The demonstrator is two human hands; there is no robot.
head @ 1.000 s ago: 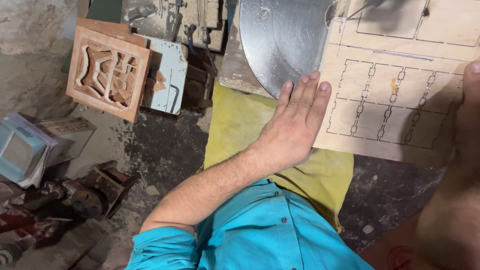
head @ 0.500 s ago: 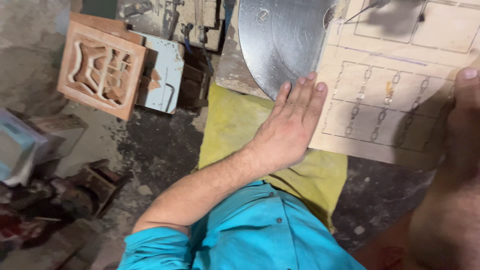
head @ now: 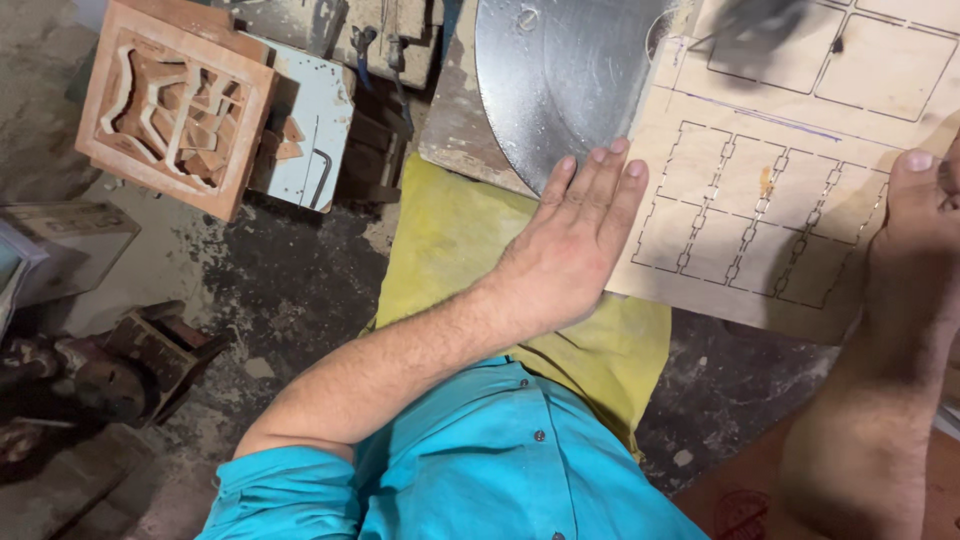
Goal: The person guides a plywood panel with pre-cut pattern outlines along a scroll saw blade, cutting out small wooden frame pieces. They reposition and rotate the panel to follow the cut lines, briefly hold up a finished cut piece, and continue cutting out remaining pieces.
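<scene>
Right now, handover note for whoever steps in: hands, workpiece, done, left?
Left hand: flat, palm down, fingers together, pressing the left edge of the plywood sheet.
Right hand: resting on the sheet's right edge, gripping nothing.
Sheet lies on the round metal saw table; the blade area at the top is blurred.
Done: a grid of interlocking cut lines shows between the hands.
Left: the large outlined rectangles nearer the top appear uncut, though I cannot be sure.
Yellow cloth lies under the left wrist; a carved wooden lattice panel sits on the floor.

right hand [head: 915, 215] cut off at frame edge, fingers mostly hidden; plywood panel [head: 760, 170] top corner blurred, cropped.
</scene>
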